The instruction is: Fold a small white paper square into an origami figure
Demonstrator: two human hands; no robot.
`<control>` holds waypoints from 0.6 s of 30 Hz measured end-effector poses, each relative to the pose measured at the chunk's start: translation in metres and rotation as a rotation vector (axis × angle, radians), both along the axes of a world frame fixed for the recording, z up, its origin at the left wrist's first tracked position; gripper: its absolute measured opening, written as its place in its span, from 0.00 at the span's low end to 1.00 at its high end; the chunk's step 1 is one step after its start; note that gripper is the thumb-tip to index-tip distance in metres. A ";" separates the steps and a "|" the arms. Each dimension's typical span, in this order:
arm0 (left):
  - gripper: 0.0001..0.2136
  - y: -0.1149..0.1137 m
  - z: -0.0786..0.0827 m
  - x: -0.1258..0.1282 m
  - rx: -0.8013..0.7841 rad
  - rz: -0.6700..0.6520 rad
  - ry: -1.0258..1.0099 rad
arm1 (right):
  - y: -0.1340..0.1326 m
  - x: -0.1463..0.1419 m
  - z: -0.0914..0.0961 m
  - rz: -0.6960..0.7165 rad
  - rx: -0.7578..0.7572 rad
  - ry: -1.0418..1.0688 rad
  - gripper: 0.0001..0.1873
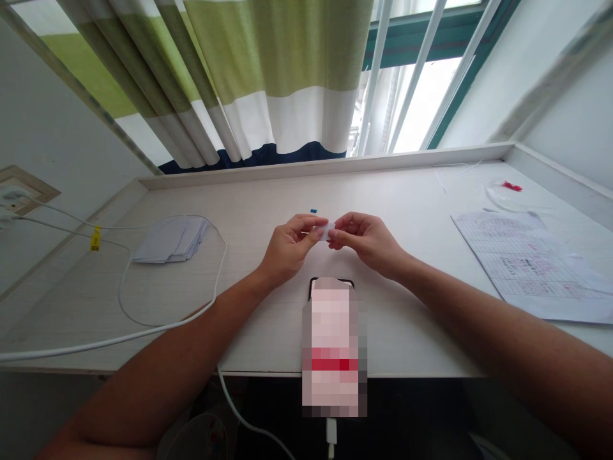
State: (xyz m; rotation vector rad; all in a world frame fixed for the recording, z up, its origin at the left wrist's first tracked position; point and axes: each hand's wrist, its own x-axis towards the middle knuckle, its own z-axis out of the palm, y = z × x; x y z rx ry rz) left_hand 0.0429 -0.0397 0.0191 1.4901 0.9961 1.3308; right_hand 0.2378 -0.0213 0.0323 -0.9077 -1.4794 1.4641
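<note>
A small white piece, perhaps folded paper (326,231), sits between my two hands above the middle of the white desk. My left hand (291,245) pinches its left side between thumb and fingers. On the other side, the thumb and fingertips of my right hand (366,239) grip its right edge. The fingers cover part of the piece, so its full shape is hidden. Just beyond my left fingertips lies a tiny blue piece (313,211) on the desk.
A phone (332,338) with a blurred screen and a plugged-in cable stands nearest me. Left are a stack of white paper (170,239), a looping white cable (224,268) and a yellow tag (96,239). Right are written sheets (531,265) and a red item (512,186).
</note>
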 end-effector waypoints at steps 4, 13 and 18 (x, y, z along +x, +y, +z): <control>0.09 0.002 -0.003 0.000 0.023 -0.003 -0.022 | 0.000 0.002 -0.002 -0.003 0.029 0.001 0.22; 0.08 0.007 -0.010 -0.006 -0.029 0.025 0.151 | 0.005 0.006 -0.005 0.019 0.321 -0.402 0.05; 0.08 0.008 -0.007 -0.008 -0.079 0.010 0.162 | 0.005 0.012 -0.003 0.053 0.455 -0.587 0.06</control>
